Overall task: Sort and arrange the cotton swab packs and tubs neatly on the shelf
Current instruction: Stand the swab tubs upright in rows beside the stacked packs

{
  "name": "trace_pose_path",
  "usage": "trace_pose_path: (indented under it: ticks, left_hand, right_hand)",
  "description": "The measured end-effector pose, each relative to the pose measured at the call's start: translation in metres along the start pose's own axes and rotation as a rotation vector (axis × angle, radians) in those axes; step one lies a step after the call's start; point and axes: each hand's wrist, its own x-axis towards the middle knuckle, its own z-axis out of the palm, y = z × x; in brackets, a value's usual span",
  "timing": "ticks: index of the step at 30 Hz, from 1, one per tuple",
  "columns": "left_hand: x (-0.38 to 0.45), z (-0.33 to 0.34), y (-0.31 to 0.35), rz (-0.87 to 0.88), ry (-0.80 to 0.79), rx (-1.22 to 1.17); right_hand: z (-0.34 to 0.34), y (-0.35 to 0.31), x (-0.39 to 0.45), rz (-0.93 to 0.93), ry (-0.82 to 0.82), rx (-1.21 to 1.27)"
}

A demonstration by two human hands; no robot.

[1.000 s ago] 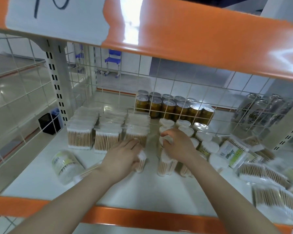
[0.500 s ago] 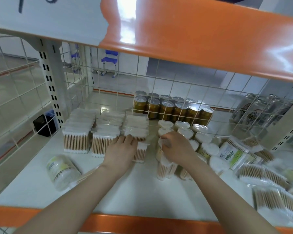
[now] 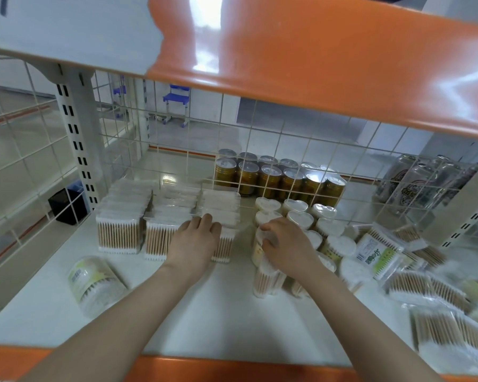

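The left hand (image 3: 195, 241) lies flat-fingered against a swab pack (image 3: 223, 245) — squaring it into the rows near the shelf (image 3: 218, 321)'s back-left corner — while the right hand (image 3: 286, 245) grips a mid-shelf tub (image 3: 260, 248) (probably to line it up).

Swab packs (image 3: 119, 230) upright in 3 rows; tubs (image 3: 298, 217) clustered right.

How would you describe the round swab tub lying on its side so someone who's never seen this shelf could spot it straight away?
Start at the white shelf with the orange front lip and look to its front left corner. There, left of the person's left forearm and in front of the upright rows of rectangular swab packs, lies the round tub. It alone is tipped on its side, apart from the rest, with a pale yellow-green label.
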Motion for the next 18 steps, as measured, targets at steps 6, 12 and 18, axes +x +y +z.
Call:
trace_pose_path:
  ticks: [6,12,18]
  left_hand:
    - [-0.003,-0.001,0.001,-0.011,0.027,0.002]
    - [-0.011,-0.011,0.004,-0.020,0.034,-0.038]
    - [-0.028,-0.034,0.004,-0.046,0.051,-0.095]
  right_hand:
    - [0.002,0.000,0.000,-0.018,0.039,0.018]
    - [0.001,-0.006,-0.007,-0.068,0.135,0.116]
    - [-0.003,-0.018,-0.019,-0.122,0.190,0.182]
